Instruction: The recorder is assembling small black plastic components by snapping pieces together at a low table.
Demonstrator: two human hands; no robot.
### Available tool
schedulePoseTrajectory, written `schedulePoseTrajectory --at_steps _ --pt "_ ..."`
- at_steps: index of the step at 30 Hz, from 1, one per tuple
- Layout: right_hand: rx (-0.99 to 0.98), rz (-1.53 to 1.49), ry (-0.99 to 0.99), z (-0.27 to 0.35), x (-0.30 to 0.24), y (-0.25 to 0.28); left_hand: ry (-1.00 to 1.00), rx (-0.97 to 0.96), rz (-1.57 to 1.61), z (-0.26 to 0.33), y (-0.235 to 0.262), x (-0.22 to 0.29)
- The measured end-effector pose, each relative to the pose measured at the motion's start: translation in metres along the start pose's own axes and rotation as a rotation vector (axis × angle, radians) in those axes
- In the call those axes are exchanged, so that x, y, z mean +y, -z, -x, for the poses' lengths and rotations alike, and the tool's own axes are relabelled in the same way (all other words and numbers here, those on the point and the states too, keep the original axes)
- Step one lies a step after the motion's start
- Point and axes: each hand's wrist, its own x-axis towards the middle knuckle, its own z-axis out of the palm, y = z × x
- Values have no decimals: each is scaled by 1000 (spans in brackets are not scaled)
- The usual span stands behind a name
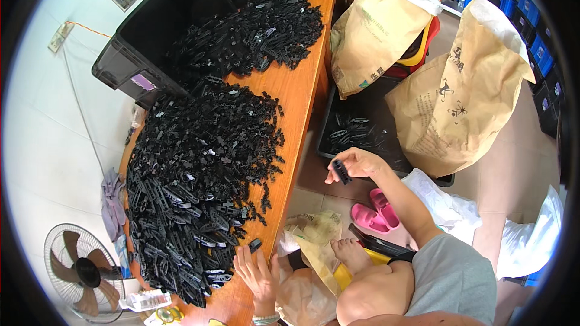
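My left hand [257, 276] is at the front edge of the wooden table, fingers stretched out and apart. A small black plastic part [255, 245] sits right at its fingertips; whether they touch it I cannot tell. Out to the right, over the floor, my right hand [357, 163] pinches a black ridged plastic piece [341, 171]. A heap of long black plastic parts [175, 223] lies beside my left hand. Behind it, a pile of smaller black parts [211, 133] spreads across the table [296, 102].
A large black bin [139, 66] lies tipped at the back, with more parts around it. Right of the table, a black tray [368, 136] holds several parts beside two brown paper sacks [465, 90], [380, 30]. Pink slippers [374, 212] rest on the floor; a fan [87, 273] stands left.
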Motion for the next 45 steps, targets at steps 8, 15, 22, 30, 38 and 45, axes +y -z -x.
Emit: schedulePoseTrajectory --at_steps 8,15,22,30,38,45 --pt "840 1191 -353 2 102 38 -23 47 67 -12 -7 0" --pt "-225 125 -116 -14 -37 -72 58 -1 52 4 -3 -4" --pt "410 880 -580 56 123 30 7 -1 83 0 -10 4" --pt "398 1214 -68 0 56 -89 168 215 207 -4 8 6" --pt "-248 1169 178 -55 49 -175 695 -121 1226 0 47 27" --pt "-168 1418 186 -117 47 -165 1044 137 1605 26 47 4"
